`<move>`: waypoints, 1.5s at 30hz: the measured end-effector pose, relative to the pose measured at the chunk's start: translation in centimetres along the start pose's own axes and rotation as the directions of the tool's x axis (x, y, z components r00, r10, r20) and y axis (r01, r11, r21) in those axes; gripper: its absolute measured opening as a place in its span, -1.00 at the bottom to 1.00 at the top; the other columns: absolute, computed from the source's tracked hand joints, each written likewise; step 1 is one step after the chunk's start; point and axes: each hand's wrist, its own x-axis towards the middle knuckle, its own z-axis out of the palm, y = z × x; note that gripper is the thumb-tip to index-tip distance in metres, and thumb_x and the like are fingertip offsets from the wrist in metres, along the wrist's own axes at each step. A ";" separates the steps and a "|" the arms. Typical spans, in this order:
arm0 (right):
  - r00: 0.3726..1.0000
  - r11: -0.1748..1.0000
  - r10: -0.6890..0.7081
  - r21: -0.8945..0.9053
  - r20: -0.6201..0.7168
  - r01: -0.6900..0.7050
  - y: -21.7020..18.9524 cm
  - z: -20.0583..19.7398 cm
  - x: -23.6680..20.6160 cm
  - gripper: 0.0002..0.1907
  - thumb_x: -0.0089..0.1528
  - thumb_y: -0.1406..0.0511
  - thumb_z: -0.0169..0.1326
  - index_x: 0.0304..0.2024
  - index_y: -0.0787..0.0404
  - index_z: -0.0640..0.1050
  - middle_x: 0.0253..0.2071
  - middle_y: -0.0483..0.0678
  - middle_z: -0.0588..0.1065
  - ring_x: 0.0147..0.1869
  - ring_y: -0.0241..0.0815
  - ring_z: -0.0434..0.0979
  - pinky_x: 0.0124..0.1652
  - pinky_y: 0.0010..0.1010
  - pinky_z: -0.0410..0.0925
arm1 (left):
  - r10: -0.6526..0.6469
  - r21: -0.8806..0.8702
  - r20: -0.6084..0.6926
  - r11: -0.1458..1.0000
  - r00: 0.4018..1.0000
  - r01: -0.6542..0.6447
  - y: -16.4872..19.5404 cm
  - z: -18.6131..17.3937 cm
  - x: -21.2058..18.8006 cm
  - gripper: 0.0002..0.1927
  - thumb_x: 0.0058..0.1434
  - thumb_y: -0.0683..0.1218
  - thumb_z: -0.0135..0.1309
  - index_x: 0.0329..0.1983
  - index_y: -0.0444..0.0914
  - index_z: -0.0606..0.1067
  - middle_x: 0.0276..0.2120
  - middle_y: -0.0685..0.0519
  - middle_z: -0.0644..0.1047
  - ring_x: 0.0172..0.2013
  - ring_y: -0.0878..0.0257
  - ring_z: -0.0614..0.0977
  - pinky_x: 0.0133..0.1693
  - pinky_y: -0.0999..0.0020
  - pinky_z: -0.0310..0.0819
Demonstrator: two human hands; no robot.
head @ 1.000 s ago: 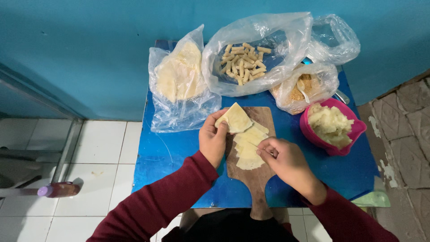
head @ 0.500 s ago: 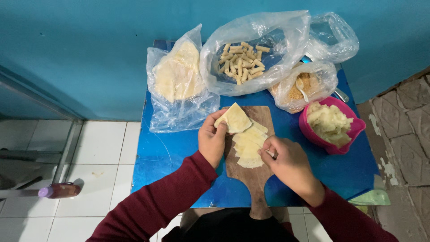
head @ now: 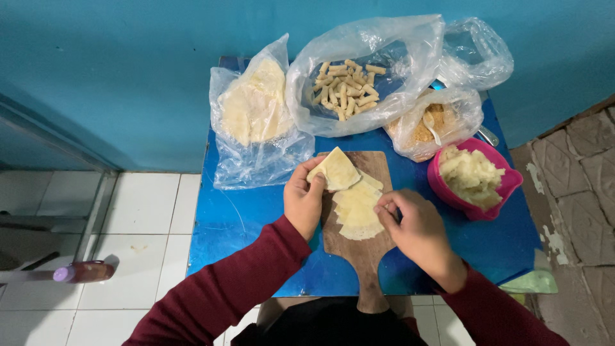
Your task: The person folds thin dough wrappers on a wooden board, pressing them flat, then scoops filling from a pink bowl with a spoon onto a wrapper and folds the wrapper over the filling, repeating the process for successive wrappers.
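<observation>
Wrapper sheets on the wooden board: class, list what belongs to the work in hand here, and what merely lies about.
In use:
left hand lifting a wrapper sheet
right hand on the wrapper stack
wooden board
pink bowl of filling
bag of finished rolls
bag of crumbs
bag of wrappers

Lying about:
bottle on the floor
empty bag

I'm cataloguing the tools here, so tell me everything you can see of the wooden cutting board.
The wooden cutting board is brown, paddle-shaped, with a narrow handle pointing toward the person. It lies flat on the blue table. A stack of pale dough wrappers covers its middle. The left hand holds one folded wrapper over its far left corner; the right hand rests at its right edge, fingertips on the stack.
</observation>
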 end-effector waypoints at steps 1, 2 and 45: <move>1.000 1.000 0.009 -0.001 0.000 -0.009 0.2 0.1 0.0 -0.82 0.16 0.27 0.26 -0.27 0.21 0.57 -0.39 -0.02 0.53 -0.34 -0.05 0.56 -0.33 -0.26 0.40 | -0.006 0.002 -0.001 1.000 1.000 0.006 0.0 0.0 0.0 -0.65 0.41 -0.24 -0.15 0.24 -0.39 0.39 0.06 -0.07 0.56 -0.03 0.26 0.63 0.00 0.35 0.58; 1.000 1.000 0.018 -0.003 -0.002 -0.018 0.5 0.2 0.0 -0.82 0.15 0.27 0.26 -0.28 0.22 0.58 -0.39 -0.01 0.53 -0.34 -0.04 0.57 -0.33 -0.25 0.41 | -0.011 0.003 -0.001 1.000 1.000 0.011 0.0 0.0 0.0 -0.65 0.42 -0.24 -0.16 0.23 -0.38 0.39 0.06 -0.07 0.56 -0.03 0.27 0.63 -0.01 0.35 0.58; 0.997 0.994 -0.040 -0.099 0.064 0.046 -0.3 -0.5 2.5 -0.89 0.12 0.26 0.27 -0.38 0.12 0.61 -0.43 -0.06 0.51 -0.29 -0.01 0.56 -0.30 -0.21 0.39 | -0.041 -0.084 0.105 0.995 0.994 0.050 0.0 0.3 -0.4 -0.65 0.44 -0.21 -0.13 0.27 -0.36 0.38 0.05 -0.06 0.58 -0.02 0.29 0.62 0.03 0.37 0.52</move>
